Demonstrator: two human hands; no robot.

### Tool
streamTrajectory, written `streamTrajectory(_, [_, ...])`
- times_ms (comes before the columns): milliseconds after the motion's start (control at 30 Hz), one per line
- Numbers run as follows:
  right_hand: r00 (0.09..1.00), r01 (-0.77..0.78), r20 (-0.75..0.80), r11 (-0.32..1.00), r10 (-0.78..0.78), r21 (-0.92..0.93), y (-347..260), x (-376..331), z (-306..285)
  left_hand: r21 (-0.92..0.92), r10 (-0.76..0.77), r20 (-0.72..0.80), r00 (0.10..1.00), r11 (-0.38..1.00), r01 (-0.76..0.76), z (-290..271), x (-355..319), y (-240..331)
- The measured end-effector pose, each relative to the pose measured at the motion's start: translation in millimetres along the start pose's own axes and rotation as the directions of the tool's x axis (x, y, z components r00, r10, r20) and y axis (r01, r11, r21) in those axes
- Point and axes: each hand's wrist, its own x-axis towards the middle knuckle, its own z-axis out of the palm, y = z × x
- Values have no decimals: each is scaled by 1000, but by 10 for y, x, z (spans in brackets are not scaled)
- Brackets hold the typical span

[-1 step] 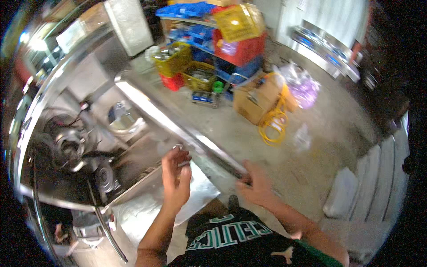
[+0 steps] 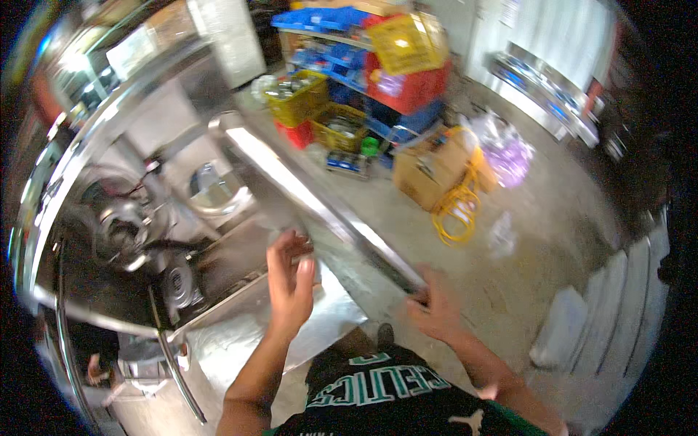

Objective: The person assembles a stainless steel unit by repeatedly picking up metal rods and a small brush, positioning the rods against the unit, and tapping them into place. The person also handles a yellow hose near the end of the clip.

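Note:
A large stainless-steel cabinet [image 2: 240,247] with an exposed inside takes up the left. Its long shiny edge bar [image 2: 291,185] slants from the upper left toward my right hand [image 2: 438,307]. That hand is blurred and closed at the bar's near end; a small dark thing shows at its fingers, its kind unclear. My left hand [image 2: 289,287] is raised in front of the cabinet, fingers curled and thumb up. What it holds, if anything, is too smeared to name. Below it lies a shiny sheet-metal panel [image 2: 331,309]. Inside the cabinet sit a round motor-like part [image 2: 127,229] and a ribbed disc [image 2: 180,285].
A shelf with blue bins [image 2: 327,22], yellow crates [image 2: 338,125] and a red crate [image 2: 407,87] stands at the back. On the floor are a cardboard box [image 2: 429,171], a coiled yellow hose [image 2: 456,218] and plastic bags [image 2: 509,160]. Long pale panels [image 2: 611,312] lie at the right.
The surroundings and the right hand appear slightly farther right in the picture. The left hand keeps nearly the same place and pose.

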Motion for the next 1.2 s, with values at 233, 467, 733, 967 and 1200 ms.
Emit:
streamTrajectory(233, [984, 7, -166, 944, -66, -329, -589, -151, -318, 267, 374, -437, 818, 922, -279, -801, 1530, -226])
streamTrajectory(467, [969, 0, -206, 838, -134, -546, -1292, -43, -222, -84, 263, -415, 871, 942, -325, -920, 2119, -494])
streamTrajectory(733, [939, 56, -208, 717, -274, -695, -1411, 59, -49, -64, 218, -343, 914, 965, -255, -899, 2226, -547])
streamTrajectory(967, [943, 11, -235, 728, -235, -685, -1262, 130, 98, -108, 110, -376, 920, 981, -161, -858, 2196, -490])
streamTrajectory(1200, [954, -37, -224, 661, -200, -750, -1319, 216, 14, -53, 75, -394, 916, 993, -104, -847, 2186, -436])
